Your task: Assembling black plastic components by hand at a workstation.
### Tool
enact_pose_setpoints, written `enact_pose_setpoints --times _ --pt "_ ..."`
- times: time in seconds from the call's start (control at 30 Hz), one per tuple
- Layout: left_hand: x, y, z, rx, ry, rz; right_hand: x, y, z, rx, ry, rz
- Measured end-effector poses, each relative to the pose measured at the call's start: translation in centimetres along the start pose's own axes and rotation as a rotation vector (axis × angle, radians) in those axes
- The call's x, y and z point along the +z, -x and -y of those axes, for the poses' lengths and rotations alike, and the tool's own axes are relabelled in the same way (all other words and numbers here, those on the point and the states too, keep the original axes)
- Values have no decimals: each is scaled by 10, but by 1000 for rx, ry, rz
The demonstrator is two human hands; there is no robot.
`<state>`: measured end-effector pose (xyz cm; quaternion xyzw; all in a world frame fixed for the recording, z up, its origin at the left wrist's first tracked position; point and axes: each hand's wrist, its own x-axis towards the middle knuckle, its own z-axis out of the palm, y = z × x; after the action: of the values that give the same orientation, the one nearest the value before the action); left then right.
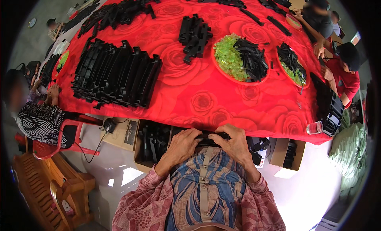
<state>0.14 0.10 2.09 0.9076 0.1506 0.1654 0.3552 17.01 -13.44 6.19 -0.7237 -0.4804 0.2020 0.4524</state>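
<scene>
Black, mostly hidden plastic bar (206, 142), pinched by the left hand (182, 146) and right hand (233, 142) at the near edge of the red rose-patterned cloth-covered desk (178, 106), seems unfinished, while the row of long black plastic pieces (115, 74) at left looks done and the far loose black plastic heap (119, 14) probably remains.

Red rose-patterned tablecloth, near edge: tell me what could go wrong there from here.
1. The clear, round drinking cup is close to the near right edge of the red rose-patterned tablecloth; a bump might knock it off.
2. The black plastic piece, partly hidden between the left hand and right hand, could drop if the grip loosens.
3. The tightly packed row of black plastic parts might topple or spread if nudged.
</scene>
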Motion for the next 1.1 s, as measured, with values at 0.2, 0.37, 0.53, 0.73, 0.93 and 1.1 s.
enact_pose_setpoints --times 0.2,0.37,0.53,0.73,0.93,1.1 --pt "-4 1 -8 -158 143 -69 5 -4 1 -247 80 9" --pt "9 6 0 -244 161 -124 10 -3 -1 -295 118 -12" --pt "12 9 2 -287 249 -85 11 0 0 -313 145 14" --pt "14 8 -2 -192 264 -99 10 4 0 -100 93 -6" --pt "6 17 18 224 -33 -131 10 -1 -6 242 -105 -46" --pt "-9 88 69 -63 -74 -280 14 -7 -17 154 -43 -79"
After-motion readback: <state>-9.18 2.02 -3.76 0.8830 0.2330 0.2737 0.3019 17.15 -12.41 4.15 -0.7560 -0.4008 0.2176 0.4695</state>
